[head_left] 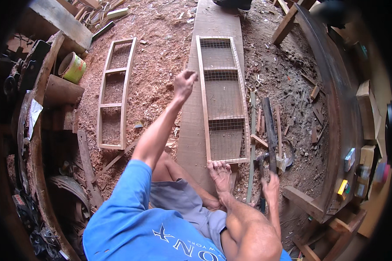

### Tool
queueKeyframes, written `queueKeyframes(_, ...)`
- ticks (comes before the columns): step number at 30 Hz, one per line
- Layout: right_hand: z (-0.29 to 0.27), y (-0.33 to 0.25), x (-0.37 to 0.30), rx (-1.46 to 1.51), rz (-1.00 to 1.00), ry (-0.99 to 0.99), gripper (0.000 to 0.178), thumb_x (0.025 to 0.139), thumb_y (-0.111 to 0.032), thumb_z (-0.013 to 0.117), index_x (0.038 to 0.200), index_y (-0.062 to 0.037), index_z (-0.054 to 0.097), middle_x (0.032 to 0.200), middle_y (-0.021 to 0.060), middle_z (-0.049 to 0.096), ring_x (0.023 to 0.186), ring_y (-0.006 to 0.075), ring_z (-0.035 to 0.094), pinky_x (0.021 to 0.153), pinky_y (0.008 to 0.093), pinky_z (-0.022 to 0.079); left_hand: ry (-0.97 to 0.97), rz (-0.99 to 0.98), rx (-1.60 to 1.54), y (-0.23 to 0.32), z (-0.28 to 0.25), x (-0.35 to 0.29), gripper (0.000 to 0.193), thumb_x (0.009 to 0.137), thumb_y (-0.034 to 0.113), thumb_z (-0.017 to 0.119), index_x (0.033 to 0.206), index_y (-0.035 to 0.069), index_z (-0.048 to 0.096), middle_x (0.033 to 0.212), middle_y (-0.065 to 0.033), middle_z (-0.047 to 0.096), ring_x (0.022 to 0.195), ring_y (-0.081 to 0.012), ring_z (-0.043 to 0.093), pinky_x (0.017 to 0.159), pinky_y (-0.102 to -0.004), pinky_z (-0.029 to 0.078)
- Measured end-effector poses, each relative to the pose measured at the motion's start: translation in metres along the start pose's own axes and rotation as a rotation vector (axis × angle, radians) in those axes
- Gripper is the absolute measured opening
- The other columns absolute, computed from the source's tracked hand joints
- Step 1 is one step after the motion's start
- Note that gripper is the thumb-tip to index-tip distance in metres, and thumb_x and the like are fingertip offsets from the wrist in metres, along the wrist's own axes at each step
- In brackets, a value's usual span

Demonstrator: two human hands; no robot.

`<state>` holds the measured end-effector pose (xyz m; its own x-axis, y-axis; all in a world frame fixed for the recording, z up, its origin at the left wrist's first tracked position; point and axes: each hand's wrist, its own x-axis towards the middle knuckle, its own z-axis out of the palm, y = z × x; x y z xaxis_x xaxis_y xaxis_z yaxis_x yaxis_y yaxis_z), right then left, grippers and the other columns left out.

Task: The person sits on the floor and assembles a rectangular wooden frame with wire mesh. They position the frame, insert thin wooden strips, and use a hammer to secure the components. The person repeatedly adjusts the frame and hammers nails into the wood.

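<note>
A long wooden frame (203, 100) with two crosspieces and wire mesh (223, 102) over it lies on a wide plank in front of me. My left hand (186, 83) is raised beside the frame's left rail, its fingers pinched together; anything between them is too small to make out. Low on the right, my right hand (271, 188) is closed round the handle of a hammer (261, 174), slightly blurred. The hammer's head is beside a dark bar on the ground. My bare foot (221, 174) presses against the frame's near end.
A second wooden frame (124, 93) without visible mesh lies on the shavings to the left. Under the mesh frame runs the plank (191, 130). A dark wooden bench (335, 130) stands at right, small boxes (343, 187) beyond it. A tin can (72, 68) lies at left.
</note>
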<state>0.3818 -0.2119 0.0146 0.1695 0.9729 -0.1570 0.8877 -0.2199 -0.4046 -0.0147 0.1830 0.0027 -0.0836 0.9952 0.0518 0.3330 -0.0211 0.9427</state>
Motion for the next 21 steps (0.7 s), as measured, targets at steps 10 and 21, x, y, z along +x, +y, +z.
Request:
queueKeyframes(10, 0.182, -0.138, 0.014, 0.035, -0.401, -0.198, 0.040, 0.097, -0.008, 0.046, 0.135, -0.0196, 0.053, 0.121, 0.0043, 0.056, 0.119, 0.0180, 0.051, 0.100, 0.0404, 0.040, 0.085, -0.091, 0.113, -0.034, 0.037, 0.084, 0.018, 0.090, 0.021, 0.072, 0.100, 0.006, 0.075, 0.095, -0.0098, 0.077, 0.086, -0.0197, 0.074, 0.079, -0.0321, 0.059)
queueKeyframes(21, -0.060, 0.010, -0.077, 0.239, 0.692, -0.246, 0.023, 0.093, -0.020, 0.066, 0.106, -0.0053, 0.054, 0.071, 0.0061, 0.055, 0.058, 0.0196, 0.056, 0.052, 0.0347, 0.048, 0.284, 0.016, 0.125, -0.056, 0.067, 0.084, 0.020, 0.087, 0.026, 0.078, 0.094, 0.008, 0.077, 0.097, -0.0085, 0.073, 0.085, -0.0204, 0.071, 0.075, -0.0331, 0.057)
